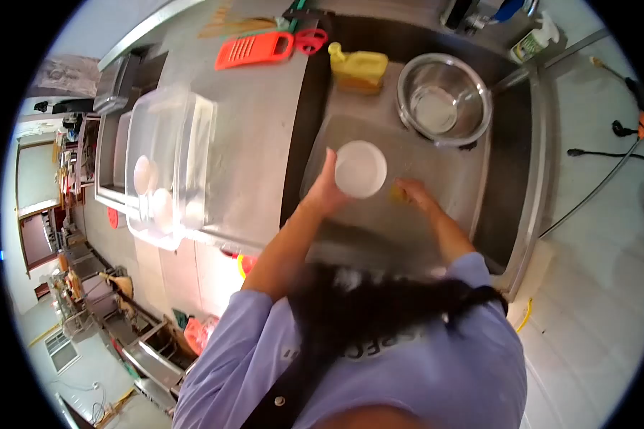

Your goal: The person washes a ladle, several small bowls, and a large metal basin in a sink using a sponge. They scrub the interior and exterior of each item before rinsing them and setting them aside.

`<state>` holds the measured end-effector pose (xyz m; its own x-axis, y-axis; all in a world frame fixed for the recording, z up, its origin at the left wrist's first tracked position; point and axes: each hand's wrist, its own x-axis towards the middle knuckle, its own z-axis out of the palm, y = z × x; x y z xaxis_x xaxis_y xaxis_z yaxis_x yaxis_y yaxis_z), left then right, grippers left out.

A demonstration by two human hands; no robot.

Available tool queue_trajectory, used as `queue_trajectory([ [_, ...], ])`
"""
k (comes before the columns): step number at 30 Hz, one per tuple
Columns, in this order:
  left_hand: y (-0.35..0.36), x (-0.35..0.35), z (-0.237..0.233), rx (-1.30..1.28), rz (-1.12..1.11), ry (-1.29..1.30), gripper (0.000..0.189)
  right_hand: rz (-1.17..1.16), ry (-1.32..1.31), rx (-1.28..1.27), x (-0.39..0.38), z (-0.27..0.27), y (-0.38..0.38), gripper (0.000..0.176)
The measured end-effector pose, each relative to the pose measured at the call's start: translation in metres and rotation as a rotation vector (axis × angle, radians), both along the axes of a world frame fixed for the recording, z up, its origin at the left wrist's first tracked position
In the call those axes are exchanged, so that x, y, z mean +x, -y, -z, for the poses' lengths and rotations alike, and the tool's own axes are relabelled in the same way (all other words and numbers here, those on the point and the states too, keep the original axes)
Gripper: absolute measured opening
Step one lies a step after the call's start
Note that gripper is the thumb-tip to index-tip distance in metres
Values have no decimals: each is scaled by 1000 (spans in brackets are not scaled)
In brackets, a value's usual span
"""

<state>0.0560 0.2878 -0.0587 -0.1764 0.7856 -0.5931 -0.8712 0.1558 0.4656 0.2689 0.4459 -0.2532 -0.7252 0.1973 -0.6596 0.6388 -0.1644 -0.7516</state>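
One round white dish (361,169) is over the sink (509,168), edge-held in the left hand (325,191), probably so its face isn't covered, while the right hand's (416,194) grip is pinched on some yellowish thing (398,193), too blurry to name tbh.

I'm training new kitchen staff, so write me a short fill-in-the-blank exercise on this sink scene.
The round bowl in the left hand is coloured ____.
Seen in this view, the metal bowl is to the ____ of the yellow jug.
The clear box stands on the ____ side of the sink.

Missing words: white; right; left.
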Motion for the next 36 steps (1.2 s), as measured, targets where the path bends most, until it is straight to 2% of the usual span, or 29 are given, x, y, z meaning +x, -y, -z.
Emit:
queue_trajectory([
  [2, -2, -2, 33, -105, 91, -595, 59, 442, -132, -499, -17, -25, -21, 40],
  [4, -8, 0, 14, -141, 189, -1400, 59, 548, -114, -749, -36, -75, -24, 37],
  [5, -8, 4, 1, -180, 227, -1794, 60, 618, -196, -730, -44, -110, -20, 35],
  [6, -12, 9, -21, -262, 310, -1864, 68, 684, -272, -712, -51, -149, -15, 34],
  [8, -16, 7, -35, -278, 311, -2056, 66, 648, -297, -564, -57, -167, -20, 31],
  [9, -16, 5, -37, -292, 323, -2148, 65, 549, -249, -435, -68, -163, -30, 30],
  [12, -25, -12, -5, -372, 121, -1538, 58, 203, -263, -5, -89, -162, -46, 25],
  [15, -42, -33, -1, -290, -204, -447, 55, -106, -213, 393, -107, -178, -47, 21],
  [16, -44, -38, -20, -233, -165, -215, 62, -203, -173, 513, -115, -189, -43, 21],
  [19, -48, -52, -29, -89, -232, 148, 62, -605, -177, 942, -136, -232, -40, 23],
  [22, -48, -70, -12, -22, -278, 200, 63, -734, 29, 857, -179, -237, -74, 26],
  [24, -53, -72, -19, -46, -274, 172, 63, -430, -260, 973, -205, -216, -107, 27],
  [26, -61, -73, -21, -81, -287, 186, 64, -298, -456, 1043, -238, -234, -125, 30],
  [29, -89, -84, -17, -123, -289, 236, 63, -247, -337, 1112, -297, -230, -139, 28],
  [32, -114, -103, -2, -77, -286, 287, 65, -163, -273, 1130, -336, -205, -146, 27],
  [35, -140, -114, -4, -162, -298, 230, 64, -132, -176, 952, -351, -201, -154, 25],
  [36, -147, -118, -4, -175, -285, 200, 65, -164, -220, 1007, -353, -200, -158, 24],
])
